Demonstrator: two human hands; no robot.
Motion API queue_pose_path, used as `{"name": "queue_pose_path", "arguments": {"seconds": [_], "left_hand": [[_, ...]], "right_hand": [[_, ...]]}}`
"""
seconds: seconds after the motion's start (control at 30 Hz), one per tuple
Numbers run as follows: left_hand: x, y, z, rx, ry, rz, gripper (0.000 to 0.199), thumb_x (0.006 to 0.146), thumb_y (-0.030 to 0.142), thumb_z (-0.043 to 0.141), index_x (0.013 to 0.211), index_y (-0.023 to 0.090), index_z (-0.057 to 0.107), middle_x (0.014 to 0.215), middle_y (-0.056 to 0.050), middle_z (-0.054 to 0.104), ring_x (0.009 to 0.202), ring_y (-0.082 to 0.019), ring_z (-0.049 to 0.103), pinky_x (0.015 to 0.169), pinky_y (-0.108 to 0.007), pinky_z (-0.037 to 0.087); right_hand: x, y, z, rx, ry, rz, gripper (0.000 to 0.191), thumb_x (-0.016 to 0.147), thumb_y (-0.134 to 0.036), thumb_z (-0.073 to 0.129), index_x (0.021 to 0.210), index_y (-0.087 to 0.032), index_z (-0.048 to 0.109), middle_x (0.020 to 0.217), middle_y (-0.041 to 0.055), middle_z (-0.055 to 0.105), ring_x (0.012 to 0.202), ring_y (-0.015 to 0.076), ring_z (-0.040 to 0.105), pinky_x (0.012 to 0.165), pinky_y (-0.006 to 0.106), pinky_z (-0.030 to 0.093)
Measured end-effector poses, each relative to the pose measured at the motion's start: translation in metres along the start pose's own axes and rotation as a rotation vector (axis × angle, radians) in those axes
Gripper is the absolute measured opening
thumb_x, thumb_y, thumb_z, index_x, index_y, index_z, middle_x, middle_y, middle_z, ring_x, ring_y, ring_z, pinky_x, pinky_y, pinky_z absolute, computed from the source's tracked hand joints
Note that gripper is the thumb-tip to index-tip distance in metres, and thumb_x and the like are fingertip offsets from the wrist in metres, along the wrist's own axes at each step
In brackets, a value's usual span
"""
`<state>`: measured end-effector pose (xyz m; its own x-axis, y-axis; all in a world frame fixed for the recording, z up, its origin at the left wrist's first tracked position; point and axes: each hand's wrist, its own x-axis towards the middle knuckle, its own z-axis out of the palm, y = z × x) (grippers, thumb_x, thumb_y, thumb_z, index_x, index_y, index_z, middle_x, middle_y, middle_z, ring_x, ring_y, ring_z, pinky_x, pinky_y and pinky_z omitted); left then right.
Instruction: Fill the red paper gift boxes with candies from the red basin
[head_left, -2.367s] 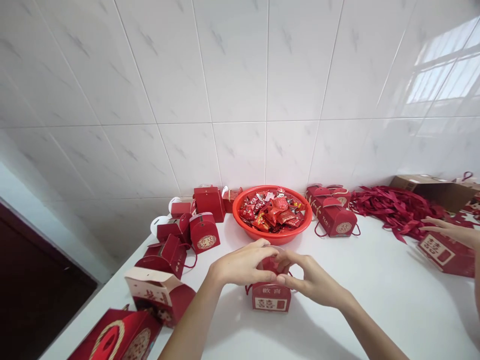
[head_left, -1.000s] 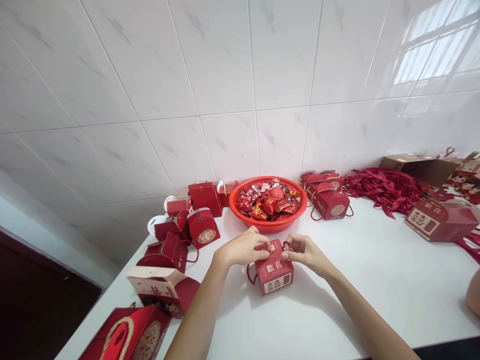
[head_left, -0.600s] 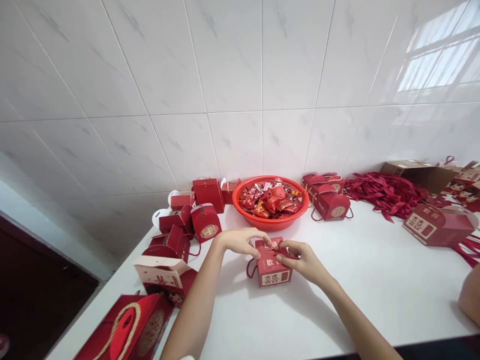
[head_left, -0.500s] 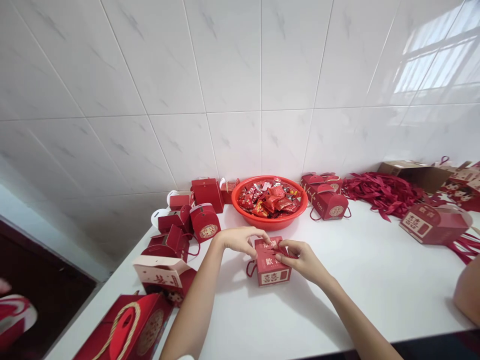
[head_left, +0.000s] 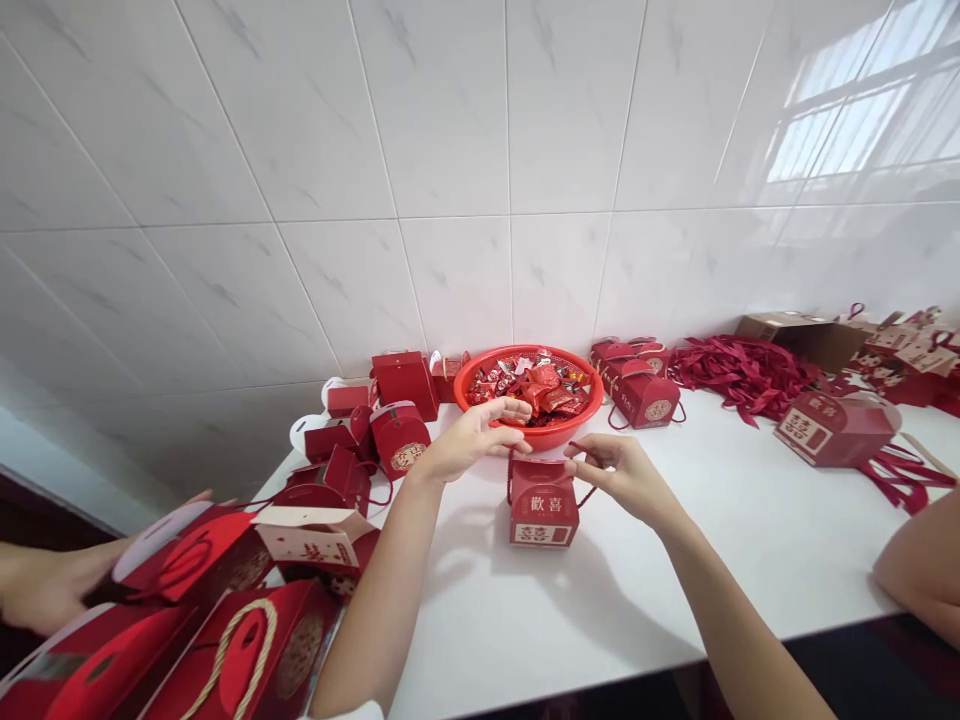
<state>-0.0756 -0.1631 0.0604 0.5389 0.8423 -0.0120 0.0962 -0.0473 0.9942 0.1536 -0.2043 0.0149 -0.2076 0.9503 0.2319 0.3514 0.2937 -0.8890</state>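
Two red boxes [head_left: 142, 600] lie at the lower left, where another person's hand [head_left: 45, 585] reaches in; beside them stands a rope-handled box [head_left: 296, 640]. Near the centre, the left hand [head_left: 466, 440] hovers beside the top of a small red box [head_left: 544, 507], its thumb and forefinger apart. This box stands upright on the white table [head_left: 480, 640], below the red basket [head_left: 463, 382] of wrapped sweets [head_left: 546, 385]. Right of centre, the right hand's [head_left: 624, 475] fingertips are clamped on a dark red cord [head_left: 588, 497]. A printed box [head_left: 836, 430] sits farther right.
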Motion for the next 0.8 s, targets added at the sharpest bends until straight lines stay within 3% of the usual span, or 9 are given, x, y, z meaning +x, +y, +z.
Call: {"name": "queue_pose_path", "arguments": {"seconds": [0.1, 0.2, 0.33, 0.43, 0.53, 0.63, 0.8], "left_hand": [[-0.012, 0.011, 0.013, -0.048, -0.088, 0.067, 0.044, 0.083, 0.030, 0.069, 0.124, 0.020, 0.056, 0.133, -0.011, 0.056, 0.115, -0.024, 0.062, 0.098, -0.038, 0.050], [-0.015, 0.011, 0.033, -0.093, -0.134, 0.113, 0.060, 0.082, 0.033, 0.073, 0.136, 0.024, 0.050, 0.151, -0.012, 0.043, 0.132, -0.029, 0.050, 0.102, -0.039, 0.048], [-0.009, 0.000, 0.058, -0.133, -0.186, 0.200, 0.072, 0.079, 0.034, 0.077, 0.142, 0.023, 0.044, 0.149, -0.015, 0.045, 0.136, -0.032, 0.047, 0.105, -0.044, 0.047], [-0.005, -0.007, 0.064, -0.152, -0.224, 0.258, 0.070, 0.079, 0.034, 0.078, 0.142, 0.026, 0.047, 0.148, -0.014, 0.048, 0.136, -0.033, 0.047, 0.109, -0.048, 0.044], [-0.006, -0.006, 0.059, -0.137, -0.227, 0.295, 0.065, 0.079, 0.033, 0.078, 0.139, 0.030, 0.051, 0.151, -0.011, 0.046, 0.140, -0.033, 0.043, 0.112, -0.049, 0.042], [-0.010, 0.000, 0.047, -0.049, -0.162, 0.335, 0.049, 0.081, 0.033, 0.077, 0.127, 0.029, 0.063, 0.152, -0.008, 0.045, 0.136, -0.033, 0.048, 0.110, -0.048, 0.044], [-0.014, 0.007, 0.024, 0.075, 0.016, 0.388, 0.035, 0.083, 0.034, 0.073, 0.117, 0.025, 0.069, 0.148, -0.009, 0.049, 0.130, -0.030, 0.053, 0.107, -0.044, 0.048]], "right_hand": [[-0.002, -0.017, 0.001, 0.077, 0.025, -0.032, 0.035, 0.083, -0.051, 0.065, 0.086, -0.017, 0.068, 0.080, 0.0041, 0.067, 0.067, 0.0161, 0.056, 0.060, 0.028, 0.045], [-0.005, -0.025, 0.010, 0.056, 0.074, -0.027, 0.032, 0.080, -0.049, 0.067, 0.078, -0.017, 0.065, 0.073, 0.0026, 0.066, 0.064, 0.0155, 0.056, 0.058, 0.027, 0.045], [-0.010, -0.021, 0.022, 0.001, 0.142, -0.045, 0.023, 0.082, -0.039, 0.062, 0.074, -0.017, 0.064, 0.066, 0.0009, 0.064, 0.061, 0.0151, 0.056, 0.056, 0.026, 0.044], [-0.012, -0.013, 0.016, 0.031, 0.258, -0.081, 0.023, 0.086, -0.037, 0.058, 0.078, -0.018, 0.066, 0.071, 0.0029, 0.069, 0.065, 0.0173, 0.061, 0.063, 0.029, 0.049], [-0.011, -0.003, -0.010, 0.038, 0.502, -0.132, 0.020, 0.083, -0.039, 0.061, 0.077, -0.020, 0.064, 0.071, 0.0022, 0.068, 0.067, 0.0179, 0.061, 0.067, 0.030, 0.050], [-0.006, 0.013, -0.048, 0.064, 0.744, -0.133, 0.021, 0.082, -0.042, 0.062, 0.078, -0.021, 0.060, 0.074, 0.0018, 0.068, 0.070, 0.0178, 0.062, 0.067, 0.029, 0.049], [0.007, 0.057, -0.104, 0.038, 0.869, -0.090, 0.028, 0.079, -0.049, 0.060, 0.078, -0.022, 0.053, 0.062, -0.0025, 0.059, 0.057, 0.0153, 0.053, 0.057, 0.028, 0.043]]}}
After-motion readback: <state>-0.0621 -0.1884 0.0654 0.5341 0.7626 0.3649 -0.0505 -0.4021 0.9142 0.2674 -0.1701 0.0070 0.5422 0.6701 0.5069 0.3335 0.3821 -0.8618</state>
